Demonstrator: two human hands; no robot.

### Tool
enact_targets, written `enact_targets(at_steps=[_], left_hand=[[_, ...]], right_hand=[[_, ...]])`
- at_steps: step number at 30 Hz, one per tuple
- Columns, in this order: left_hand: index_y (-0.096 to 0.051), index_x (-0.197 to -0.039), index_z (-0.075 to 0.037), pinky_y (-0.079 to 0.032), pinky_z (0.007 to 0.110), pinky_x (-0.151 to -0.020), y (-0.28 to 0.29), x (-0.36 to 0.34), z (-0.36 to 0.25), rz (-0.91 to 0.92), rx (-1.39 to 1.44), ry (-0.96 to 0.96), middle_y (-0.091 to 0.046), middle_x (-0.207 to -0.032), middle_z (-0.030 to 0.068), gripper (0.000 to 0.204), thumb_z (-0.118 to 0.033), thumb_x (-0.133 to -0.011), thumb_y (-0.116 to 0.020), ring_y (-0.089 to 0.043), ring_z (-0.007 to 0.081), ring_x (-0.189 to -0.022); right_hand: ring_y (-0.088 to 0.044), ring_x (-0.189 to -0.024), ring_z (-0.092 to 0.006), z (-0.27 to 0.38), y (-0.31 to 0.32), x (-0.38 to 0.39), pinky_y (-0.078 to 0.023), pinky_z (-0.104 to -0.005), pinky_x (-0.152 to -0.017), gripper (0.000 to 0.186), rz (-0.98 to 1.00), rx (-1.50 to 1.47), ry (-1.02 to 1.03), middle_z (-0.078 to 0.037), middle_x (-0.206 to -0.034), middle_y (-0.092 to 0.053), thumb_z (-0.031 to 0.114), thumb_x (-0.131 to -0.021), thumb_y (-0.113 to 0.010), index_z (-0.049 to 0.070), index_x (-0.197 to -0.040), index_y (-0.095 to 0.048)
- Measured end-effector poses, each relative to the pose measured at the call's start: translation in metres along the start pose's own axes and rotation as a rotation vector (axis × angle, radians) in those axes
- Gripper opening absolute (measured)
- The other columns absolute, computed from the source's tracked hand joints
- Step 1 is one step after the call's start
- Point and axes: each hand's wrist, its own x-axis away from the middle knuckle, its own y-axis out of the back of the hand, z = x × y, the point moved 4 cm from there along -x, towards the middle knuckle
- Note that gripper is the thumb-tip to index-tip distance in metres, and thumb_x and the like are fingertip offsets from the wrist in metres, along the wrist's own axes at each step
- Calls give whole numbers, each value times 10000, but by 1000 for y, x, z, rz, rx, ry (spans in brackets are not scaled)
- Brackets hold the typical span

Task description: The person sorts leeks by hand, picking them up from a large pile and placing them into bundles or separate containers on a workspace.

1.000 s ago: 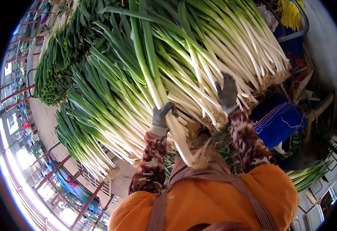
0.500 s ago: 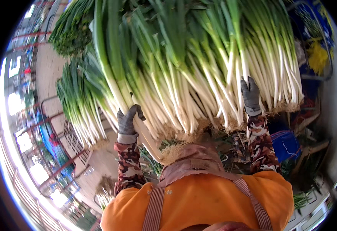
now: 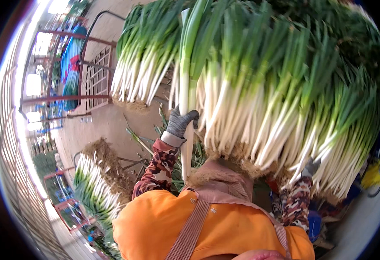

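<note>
My left hand (image 3: pixel 180 123), in a grey glove, is closed around the white shanks of a few thick green onions (image 3: pixel 187 151). They stand nearly upright, green tops up, with their roots against my apron. To the right, my right hand (image 3: pixel 312 167), also gloved, is closed on a green onion stalk (image 3: pixel 328 149) at the front of the pile; its fingers are partly hidden. The large pile of green onions (image 3: pixel 242 108) fans out in front of me, white ends and brown roots toward me, leaves pointing away.
Another bunch of green onions (image 3: pixel 142 73) lies beyond the pile on the left. More onions (image 3: pixel 96 177) with clumped roots rest at lower left. A red metal frame rack (image 3: pixel 96 69) stands on the concrete floor (image 3: pixel 107 123). A yellow item (image 3: pixel 373 173) lies at far right.
My view has turned left, so the pile sits farther right. The left hand still grips its onions, now more upright. My right hand is lower, nearer the root ends.
</note>
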Motion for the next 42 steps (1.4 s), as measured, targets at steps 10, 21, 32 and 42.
enact_targets(at_steps=[10, 21, 32, 42], left_hand=[[-565, -1181, 1, -523, 254, -457, 172, -113, -45, -123, -93, -138, -639, -729, 60, 428, -92, -806, -750, -581, 118, -528], [-465, -1388, -86, -495, 372, -881, 232, -293, 17, -189, -635, -83, -655, -1152, 170, 741, -210, -725, -772, -636, 289, -1021], [-681, -1100, -60, -528, 246, -775, 87, -172, 184, 305, -263, -41, -714, -952, 61, 243, -99, -863, -710, -648, 132, -823], [-481, -1364, -120, -364, 434, -1082, -48, -90, 141, -215, -1131, -252, -477, -1316, 164, 741, -285, -711, -789, -430, 336, -1243]], right_hand=[[-624, -830, -188, 197, -76, 151, -515, -286, -739, 383, 309, -271, 251, -88, -1025, -652, 110, -877, -673, 30, -1239, -578], [-663, -912, -177, 256, -82, 245, -534, -313, -806, 361, 701, -56, 254, -108, -1025, -675, 227, -900, -647, 6, -1182, -598], [-630, -849, -165, 277, -67, 237, -524, -300, -753, 377, 818, -296, 18, -109, -1049, -661, 206, -905, -645, -25, -1196, -580], [-462, -1245, -404, 406, -192, 137, -396, -403, -1045, 692, 293, -78, 235, -257, -1374, -448, 316, -807, -741, 34, -1371, -458]])
